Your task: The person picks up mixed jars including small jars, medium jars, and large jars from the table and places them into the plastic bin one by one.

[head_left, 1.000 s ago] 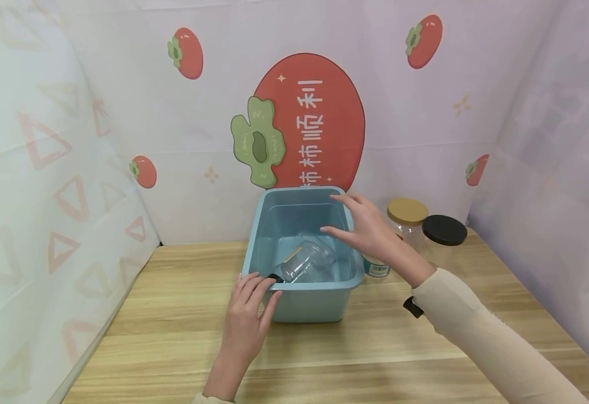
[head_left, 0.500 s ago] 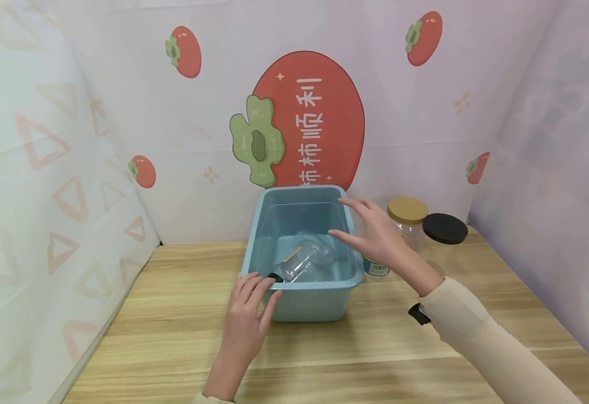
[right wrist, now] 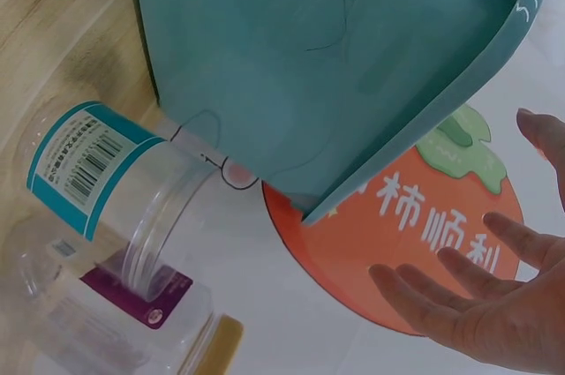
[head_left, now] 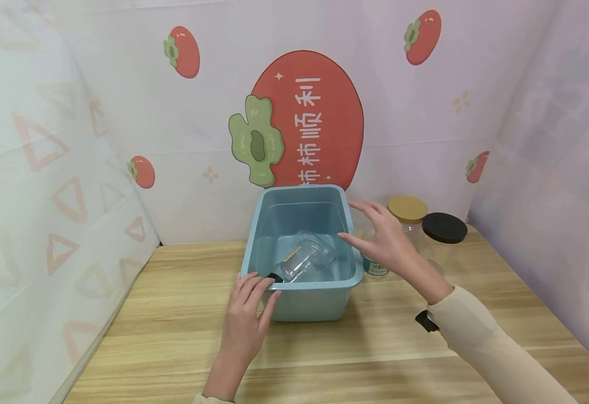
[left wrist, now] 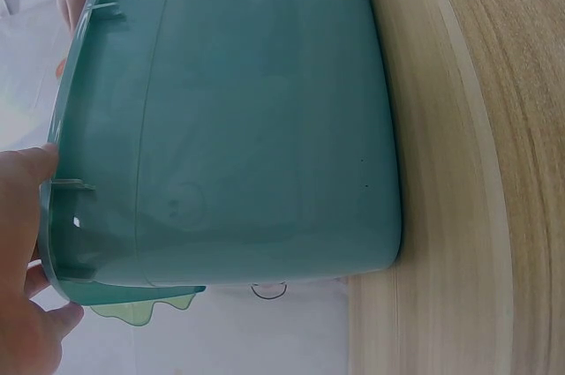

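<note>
A blue-green plastic bin stands on the wooden table. My left hand grips its front left corner, fingers over the rim and thumb on the outside; the left wrist view shows that hand at the rim. Inside the bin lies a clear plastic bottle with a black cap near my left fingertips. My right hand hovers beside the right rim, thumb and fingers spread, holding nothing. Below it stands a clear, lidless jar with a teal-edged label, partly hidden by that hand in the head view.
Right of the bin, a clear jar with a gold lid and another with a black lid stand near the back. A white curtain printed with red persimmons hangs behind the table, with more curtain at both sides.
My right hand has moved right, from over the bin's opening to beside its right rim, near the lidless jar. My left hand and the bin stay in place.
</note>
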A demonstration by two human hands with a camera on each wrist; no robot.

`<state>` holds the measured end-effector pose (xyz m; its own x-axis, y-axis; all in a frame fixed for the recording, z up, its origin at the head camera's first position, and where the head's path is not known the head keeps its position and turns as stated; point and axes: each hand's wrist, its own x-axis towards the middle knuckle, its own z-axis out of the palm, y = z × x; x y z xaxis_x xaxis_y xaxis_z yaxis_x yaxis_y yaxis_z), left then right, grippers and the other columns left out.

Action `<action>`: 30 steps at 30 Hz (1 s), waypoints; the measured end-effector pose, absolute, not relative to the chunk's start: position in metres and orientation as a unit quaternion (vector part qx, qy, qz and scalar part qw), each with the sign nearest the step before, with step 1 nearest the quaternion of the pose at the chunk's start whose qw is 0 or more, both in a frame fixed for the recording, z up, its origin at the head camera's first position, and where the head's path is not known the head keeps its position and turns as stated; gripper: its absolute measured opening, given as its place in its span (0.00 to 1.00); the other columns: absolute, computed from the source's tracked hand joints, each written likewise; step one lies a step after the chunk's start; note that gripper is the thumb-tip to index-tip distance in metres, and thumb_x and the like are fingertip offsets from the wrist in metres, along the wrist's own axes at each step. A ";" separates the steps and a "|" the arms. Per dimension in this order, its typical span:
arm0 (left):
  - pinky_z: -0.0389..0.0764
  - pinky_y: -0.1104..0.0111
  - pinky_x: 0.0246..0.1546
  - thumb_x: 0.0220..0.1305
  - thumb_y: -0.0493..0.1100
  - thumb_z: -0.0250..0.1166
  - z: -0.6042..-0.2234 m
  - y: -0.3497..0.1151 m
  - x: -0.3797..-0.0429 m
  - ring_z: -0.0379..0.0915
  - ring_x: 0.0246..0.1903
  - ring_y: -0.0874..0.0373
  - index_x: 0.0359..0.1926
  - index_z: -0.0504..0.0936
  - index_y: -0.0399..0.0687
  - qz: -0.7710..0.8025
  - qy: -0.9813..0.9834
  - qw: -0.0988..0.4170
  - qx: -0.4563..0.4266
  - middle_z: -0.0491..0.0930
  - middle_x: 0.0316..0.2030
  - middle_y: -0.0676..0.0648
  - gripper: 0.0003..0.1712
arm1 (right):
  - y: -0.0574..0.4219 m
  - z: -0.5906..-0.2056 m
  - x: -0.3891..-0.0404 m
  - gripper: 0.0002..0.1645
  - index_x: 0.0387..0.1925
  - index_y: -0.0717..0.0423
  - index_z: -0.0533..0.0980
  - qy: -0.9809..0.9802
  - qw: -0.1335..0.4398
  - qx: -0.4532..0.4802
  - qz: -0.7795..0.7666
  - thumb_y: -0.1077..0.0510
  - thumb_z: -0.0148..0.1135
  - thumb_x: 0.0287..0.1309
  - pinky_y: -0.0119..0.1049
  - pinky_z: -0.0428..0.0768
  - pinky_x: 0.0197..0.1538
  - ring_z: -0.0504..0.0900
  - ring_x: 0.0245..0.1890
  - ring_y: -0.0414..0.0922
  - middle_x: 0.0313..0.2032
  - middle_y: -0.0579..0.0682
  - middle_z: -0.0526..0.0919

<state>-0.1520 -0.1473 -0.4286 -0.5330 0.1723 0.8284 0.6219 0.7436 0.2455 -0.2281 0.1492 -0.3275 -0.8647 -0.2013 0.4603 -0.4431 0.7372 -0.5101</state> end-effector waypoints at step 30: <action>0.75 0.33 0.63 0.83 0.60 0.50 -0.430 -0.148 -0.153 0.79 0.56 0.43 0.47 0.87 0.39 -0.261 -0.838 0.420 -0.230 0.87 0.44 0.44 0.31 | 0.181 -0.349 -0.216 0.37 0.65 0.61 0.78 -0.882 0.281 0.177 0.334 0.57 0.81 0.56 0.67 0.80 0.58 0.78 0.62 0.65 0.61 0.67 0.80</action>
<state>-0.1533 -0.1480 -0.4299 -0.5414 0.1659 0.8242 0.6046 0.7580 0.2446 -0.2159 0.1807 -0.3493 -0.7786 -0.1253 0.6149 -0.5009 0.7143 -0.4887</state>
